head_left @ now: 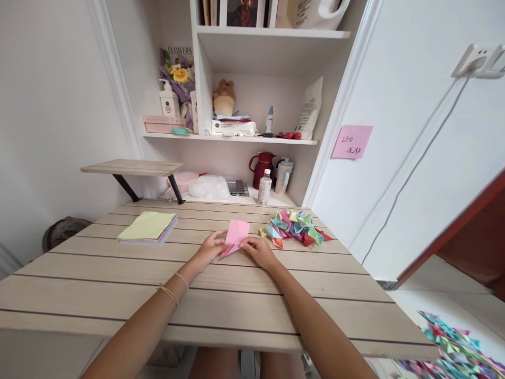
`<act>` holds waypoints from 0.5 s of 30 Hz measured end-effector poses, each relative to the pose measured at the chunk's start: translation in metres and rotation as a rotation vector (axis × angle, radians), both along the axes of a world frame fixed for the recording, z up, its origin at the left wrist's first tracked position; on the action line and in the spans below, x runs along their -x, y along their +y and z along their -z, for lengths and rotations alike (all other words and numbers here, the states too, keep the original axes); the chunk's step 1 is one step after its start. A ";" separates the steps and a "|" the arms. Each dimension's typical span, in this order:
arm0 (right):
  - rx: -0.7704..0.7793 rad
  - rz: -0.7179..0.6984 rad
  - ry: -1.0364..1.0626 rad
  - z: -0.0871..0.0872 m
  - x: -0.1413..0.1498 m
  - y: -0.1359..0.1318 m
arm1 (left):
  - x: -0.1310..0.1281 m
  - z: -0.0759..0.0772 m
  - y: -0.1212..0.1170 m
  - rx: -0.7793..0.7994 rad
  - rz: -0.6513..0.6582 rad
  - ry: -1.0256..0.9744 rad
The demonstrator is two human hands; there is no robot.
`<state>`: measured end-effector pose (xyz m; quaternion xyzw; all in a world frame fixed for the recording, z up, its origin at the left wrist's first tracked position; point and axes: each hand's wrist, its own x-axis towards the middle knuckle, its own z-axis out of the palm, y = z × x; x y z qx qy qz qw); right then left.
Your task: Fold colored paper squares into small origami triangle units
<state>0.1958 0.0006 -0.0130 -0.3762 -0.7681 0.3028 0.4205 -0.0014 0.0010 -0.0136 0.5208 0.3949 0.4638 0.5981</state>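
A pink sheet of origami paper (pixel 238 229), with its lower part folded, is held between my two hands just above the wooden table (pixel 252 310). My left hand (pixel 211 250) grips its lower left edge between thumb and fingers. The fingers of my right hand (pixel 257 250) pinch the fold at its lower right. To the right of my hands lies a pile of folded colourful paper pieces (pixel 294 227). A stack of square paper (pixel 149 227), yellow on top, sits farther to the left.
A small raised shelf (pixel 132 167) stands at the table's back left. Behind the table are a plastic bottle (pixel 264 188), a red jug (pixel 261 167) and a tumbler (pixel 283 176). More folded paper (pixel 453 345) is heaped on the floor at right.
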 end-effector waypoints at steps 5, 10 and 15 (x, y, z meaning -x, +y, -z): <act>0.040 0.008 0.122 0.002 0.004 0.002 | 0.000 0.001 0.000 -0.001 -0.001 -0.028; 0.026 0.095 0.271 0.003 0.003 0.005 | -0.004 -0.001 -0.001 0.003 0.044 -0.032; 0.150 0.132 0.410 0.008 0.003 0.008 | -0.007 -0.003 -0.003 0.009 0.114 0.002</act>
